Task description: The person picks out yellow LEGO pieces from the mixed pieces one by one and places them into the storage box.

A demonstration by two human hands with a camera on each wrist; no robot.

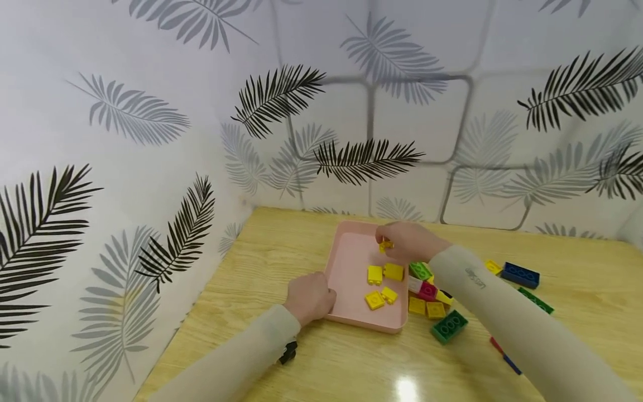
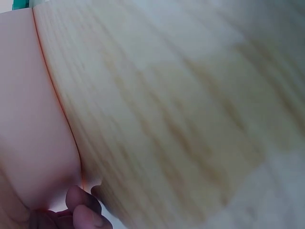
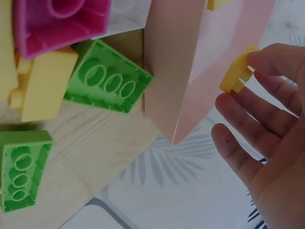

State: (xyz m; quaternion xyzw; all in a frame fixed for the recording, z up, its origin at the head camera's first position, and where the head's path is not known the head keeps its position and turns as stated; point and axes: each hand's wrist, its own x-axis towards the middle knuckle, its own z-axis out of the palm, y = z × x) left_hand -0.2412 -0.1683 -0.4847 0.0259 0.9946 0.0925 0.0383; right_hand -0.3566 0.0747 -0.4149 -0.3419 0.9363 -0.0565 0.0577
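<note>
A shallow pink tray lies on the wooden table with several yellow toy building blocks inside. At its near left corner my left hand grips the edge; curled fingertips show by the tray corner in the left wrist view. Over the tray's far right part, my right hand pinches a small yellow building block between thumb and fingers. The right wrist view shows its studs and the other fingers loosely spread. Part of the tray's right rim is hidden behind the right hand.
Beside the tray's right wall lie a pink block, a light green block and yellow blocks. A dark green block sits nearer, a navy block farther right. The right sleeve covers part of this area. A patterned wall stands behind the table.
</note>
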